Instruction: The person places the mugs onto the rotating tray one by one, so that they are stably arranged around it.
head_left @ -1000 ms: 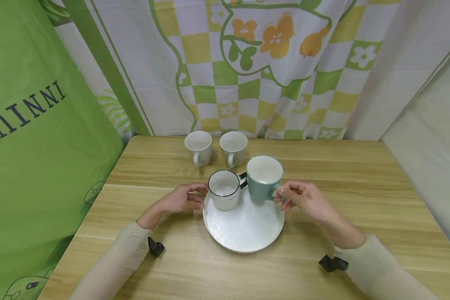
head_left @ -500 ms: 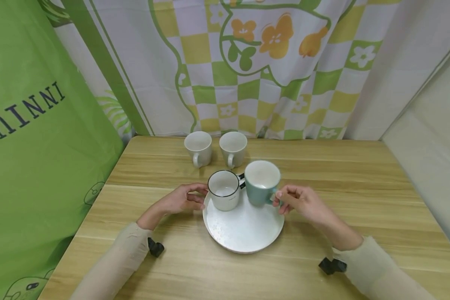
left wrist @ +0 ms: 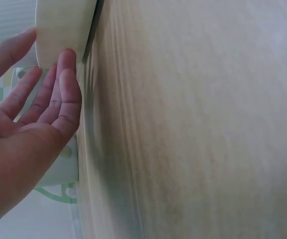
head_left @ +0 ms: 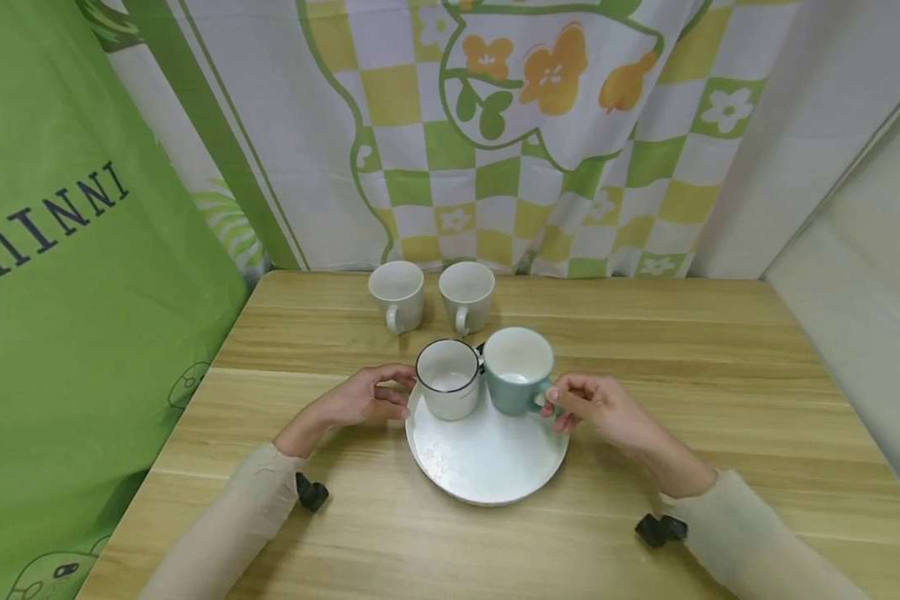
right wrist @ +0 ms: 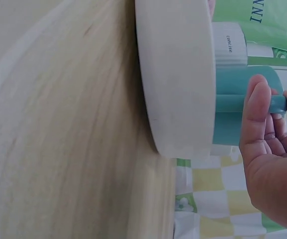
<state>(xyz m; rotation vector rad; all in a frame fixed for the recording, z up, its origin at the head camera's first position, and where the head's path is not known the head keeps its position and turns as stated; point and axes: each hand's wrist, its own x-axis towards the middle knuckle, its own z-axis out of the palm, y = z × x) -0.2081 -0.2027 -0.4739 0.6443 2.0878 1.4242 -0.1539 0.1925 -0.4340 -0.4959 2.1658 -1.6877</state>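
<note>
A teal mug (head_left: pixel 512 396) with a white inside stands upright over the right back of a round white tray (head_left: pixel 495 467). My right hand (head_left: pixel 598 407) pinches its handle between thumb and fingers, also plain in the right wrist view, where the tray's rim hides the mug's base. Close on its left, a white enamel-style mug (head_left: pixel 450 403) with a black rim sits on the tray, its black handle partly hidden behind the teal mug. At the tray's left edge my left hand (head_left: pixel 366 397) has loosely bent fingers; in the left wrist view its fingertips (left wrist: pixel 67 57) touch the tray's side.
Two pale cups (head_left: pixel 397 292) stand side by side behind the tray, handles toward me. The wooden table (head_left: pixel 682 333) ends at a patterned curtain (head_left: pixel 570 167) at the back. A green cloth (head_left: pixel 82 333) hangs along the left.
My right hand has brought the teal mug leftward and toward me, closer to the black-rimmed mug, covering more of that mug's handle. The left hand, tray and pale cups have stayed put.
</note>
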